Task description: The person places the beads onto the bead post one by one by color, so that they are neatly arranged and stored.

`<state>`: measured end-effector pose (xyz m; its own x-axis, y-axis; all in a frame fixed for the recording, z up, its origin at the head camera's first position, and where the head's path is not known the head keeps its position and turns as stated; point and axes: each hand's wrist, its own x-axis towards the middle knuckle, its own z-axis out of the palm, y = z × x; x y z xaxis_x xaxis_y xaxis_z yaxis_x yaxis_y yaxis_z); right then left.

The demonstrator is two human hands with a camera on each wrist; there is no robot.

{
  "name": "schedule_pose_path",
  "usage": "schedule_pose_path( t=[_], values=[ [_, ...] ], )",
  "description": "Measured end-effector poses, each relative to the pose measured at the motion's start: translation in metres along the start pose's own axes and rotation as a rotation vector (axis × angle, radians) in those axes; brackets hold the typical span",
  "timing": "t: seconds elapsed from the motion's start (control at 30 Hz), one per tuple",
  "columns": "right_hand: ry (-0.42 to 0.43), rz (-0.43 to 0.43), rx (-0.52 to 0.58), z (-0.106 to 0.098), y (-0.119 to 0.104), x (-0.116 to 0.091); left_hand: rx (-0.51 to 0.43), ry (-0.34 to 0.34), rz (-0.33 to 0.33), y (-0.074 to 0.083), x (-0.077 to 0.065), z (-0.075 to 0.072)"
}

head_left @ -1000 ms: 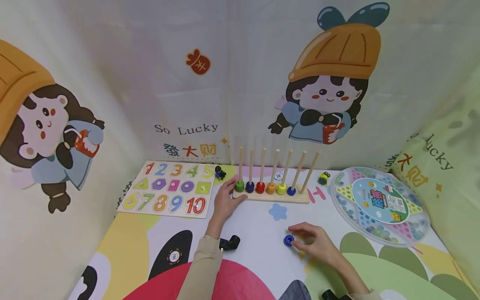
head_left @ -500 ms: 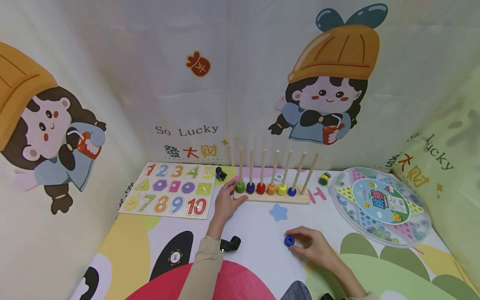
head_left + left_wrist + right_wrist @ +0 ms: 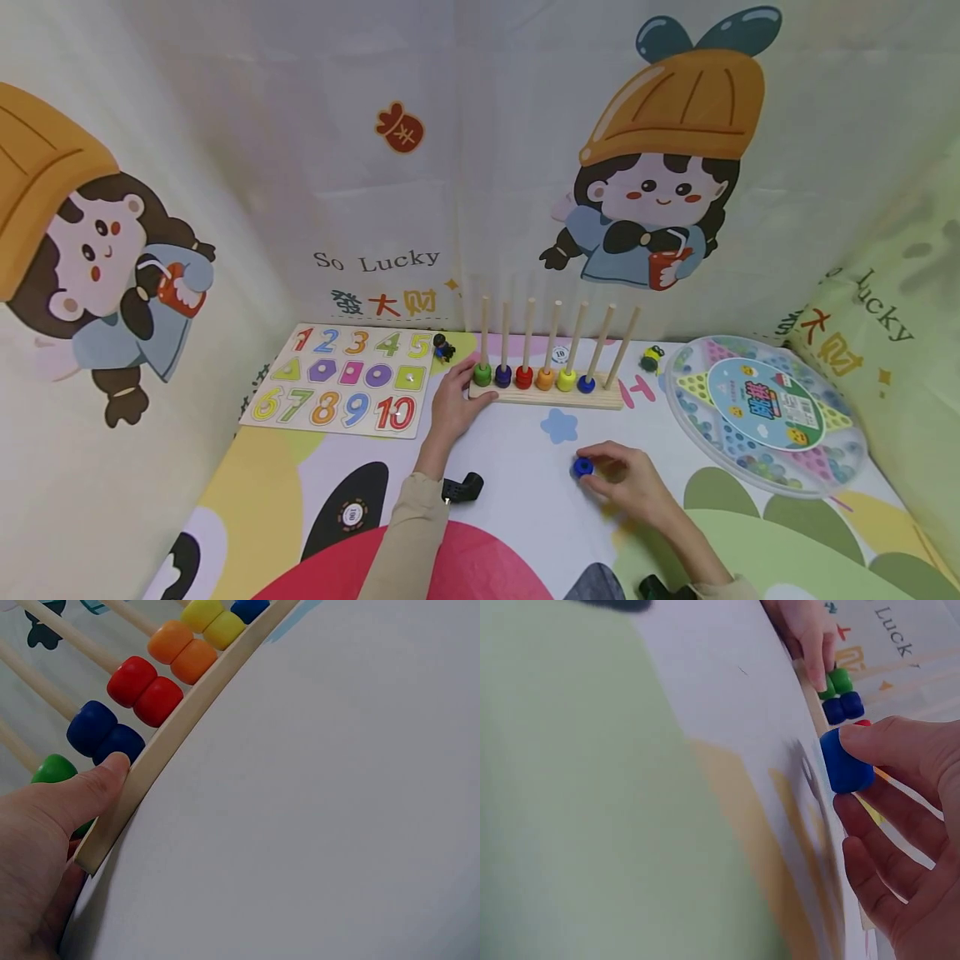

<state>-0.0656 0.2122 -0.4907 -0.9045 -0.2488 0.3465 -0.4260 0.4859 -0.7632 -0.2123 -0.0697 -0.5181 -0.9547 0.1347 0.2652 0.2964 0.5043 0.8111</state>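
My left hand [image 3: 453,408] grips the left end of a wooden peg stand [image 3: 555,398], its thumb on the front side by the dark blue beads [image 3: 112,733]. Green, dark blue, red, orange, yellow and blue beads sit low on the pegs, one colour to a peg. The rightmost peg [image 3: 624,346] is bare. In front of the stand my right hand [image 3: 630,479] pinches a blue bead [image 3: 846,763] between thumb and fingers, above the tabletop. Its lower fingers are loosely bent in the right wrist view.
A number puzzle board [image 3: 345,379] lies left of the stand, with a small dark figurine [image 3: 442,347] beside it. A bee toy [image 3: 651,359] and a round marble game box [image 3: 765,417] are at the right. A poker chip [image 3: 352,515] lies at the front left.
My right hand has closed its fingers on the blue bead, tilted it and brought it slightly forward and up off the table. The left hand stays at the stand.
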Motion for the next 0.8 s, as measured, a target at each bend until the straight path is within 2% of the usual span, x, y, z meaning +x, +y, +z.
schedule_pose_path(
  t=[0.13,0.33,0.6,0.7,0.8],
  values=[
    [0.024,0.012,0.025,-0.002,0.003,0.003,-0.006,0.000,0.001,0.000,0.000,0.000],
    [0.035,0.097,0.023,-0.007,0.004,0.008,-0.001,0.000,0.005,-0.001,0.000,0.000],
    [0.096,0.080,0.018,-0.023,0.002,0.024,0.004,-0.003,0.003,0.001,-0.001,0.000],
    [0.123,0.074,-0.011,-0.028,-0.006,0.031,0.007,-0.002,0.006,0.001,-0.001,0.000],
    [0.143,0.066,-0.039,-0.034,-0.024,0.040,0.008,0.001,0.009,0.002,-0.001,-0.001]
  ],
)
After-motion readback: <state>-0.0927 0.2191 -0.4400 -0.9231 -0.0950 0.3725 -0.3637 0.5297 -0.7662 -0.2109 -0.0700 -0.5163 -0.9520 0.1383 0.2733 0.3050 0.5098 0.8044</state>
